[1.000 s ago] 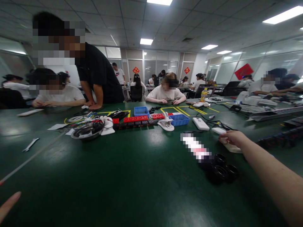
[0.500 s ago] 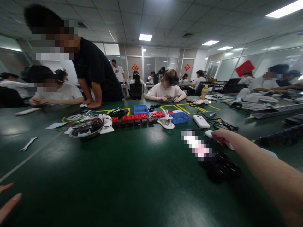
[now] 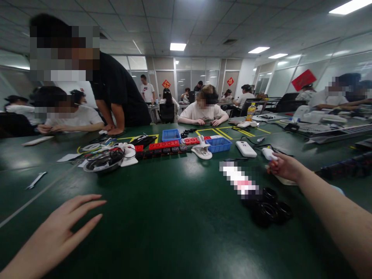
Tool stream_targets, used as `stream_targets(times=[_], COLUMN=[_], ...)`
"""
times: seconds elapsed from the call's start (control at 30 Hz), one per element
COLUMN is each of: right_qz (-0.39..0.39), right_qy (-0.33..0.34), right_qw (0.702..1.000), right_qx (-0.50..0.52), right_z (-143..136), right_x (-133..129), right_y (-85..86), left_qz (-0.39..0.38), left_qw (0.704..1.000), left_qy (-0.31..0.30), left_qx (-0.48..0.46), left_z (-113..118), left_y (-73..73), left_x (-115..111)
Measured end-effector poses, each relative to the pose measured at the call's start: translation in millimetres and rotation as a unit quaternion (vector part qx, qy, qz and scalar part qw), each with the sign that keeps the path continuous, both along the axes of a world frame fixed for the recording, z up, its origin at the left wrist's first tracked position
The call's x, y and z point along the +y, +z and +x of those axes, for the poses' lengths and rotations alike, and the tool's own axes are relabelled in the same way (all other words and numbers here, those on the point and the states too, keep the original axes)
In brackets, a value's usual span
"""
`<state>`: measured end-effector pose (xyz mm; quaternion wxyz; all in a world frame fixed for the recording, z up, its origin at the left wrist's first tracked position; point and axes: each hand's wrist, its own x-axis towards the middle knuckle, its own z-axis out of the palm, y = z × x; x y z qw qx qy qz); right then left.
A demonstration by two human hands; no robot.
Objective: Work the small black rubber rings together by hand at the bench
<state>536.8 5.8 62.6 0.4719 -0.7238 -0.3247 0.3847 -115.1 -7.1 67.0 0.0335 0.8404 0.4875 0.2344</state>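
My right hand is closed on a small white rounded object at the right of the green table. The object's exact kind cannot be made out, and its near end is hidden by my fingers. Under that hand lies a flat pale item, partly covered. To its left on the tabletop is a white power bank. Several black round rings sit in a cluster nearer to me, beside a blurred-out bright panel. Over the near left of the table, my left hand is open with its fingers stretched out, holding nothing.
Red power strips, blue baskets and a white clip base stand mid-table. A metal bowl of cables is left of them, with a wrench further left. A person in black leans on the far edge.
My left hand has come further into view from the lower left. My right hand has drawn the white object right and up from where it lay by the power bank.
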Motion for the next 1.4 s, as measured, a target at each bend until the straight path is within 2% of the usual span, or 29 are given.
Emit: stream_targets(times=[0.03, 0.07, 0.2, 0.3, 0.37, 0.43, 0.5, 0.57, 0.67, 0.83, 0.93, 1.1, 1.27, 1.4], right_qz=[0.013, 0.027, 0.081, 0.114, 0.126, 0.133, 0.140, 0.147, 0.148, 0.161, 0.187, 0.147, 0.077, 0.095], right_qy=[-0.010, -0.021, -0.040, -0.015, 0.010, 0.030, 0.043, 0.052, 0.057, 0.036, 0.040, 0.122, 0.115, 0.093], right_qw=[1.000, 0.999, 0.995, 0.992, 0.990, 0.989, 0.988, 0.987, 0.987, 0.986, 0.980, 0.951, 0.932, 0.921], right_qx=[0.015, 0.026, 0.052, 0.059, 0.058, 0.055, 0.050, 0.046, 0.033, -0.013, -0.047, -0.244, -0.335, -0.366], right_z=[1, 1, 0, -1, -3, -5, -7, -8, -3, 14, 17, 17, 22, 21], right_x=[-2, -3, -1, -1, -3, -5, -8, -11, -16, -21, -20, -14, 0, 1], right_y=[0.6, 1.1, 4.0, 6.9, 7.4, 5.6, 2.1, -1.6, -4.4, 0.0, 4.7, 12.1, 14.6, 22.0], left_qz=[0.006, -0.001, 0.003, -0.006, -0.042, -0.124, -0.156, -0.177, -0.201, -0.214, -0.212, -0.190, -0.168, -0.161], left_qw=[1.000, 1.000, 0.986, 0.962, 0.953, 0.952, 0.951, 0.946, 0.935, 0.915, 0.906, 0.909, 0.918, 0.925], left_qy=[0.008, -0.010, -0.167, -0.268, -0.292, -0.264, -0.255, -0.257, -0.275, -0.301, -0.313, -0.315, -0.305, -0.291], left_qx=[0.002, 0.005, -0.011, -0.043, -0.067, -0.089, -0.084, -0.082, -0.101, -0.165, -0.193, -0.199, -0.188, -0.183], left_z=[23, 49, 179, 285, 353, 414, 464, 498, 525, 532, 529, 523, 520, 519], left_y=[5.7, 12.2, 36.7, 44.7, 43.9, 38.6, 29.9, 19.1, 2.8, -14.5, -18.4, -21.2, -23.6, -26.5], left_x=[7, 14, 35, 52, 65, 77, 85, 90, 93, 88, 79, 69, 74, 78])
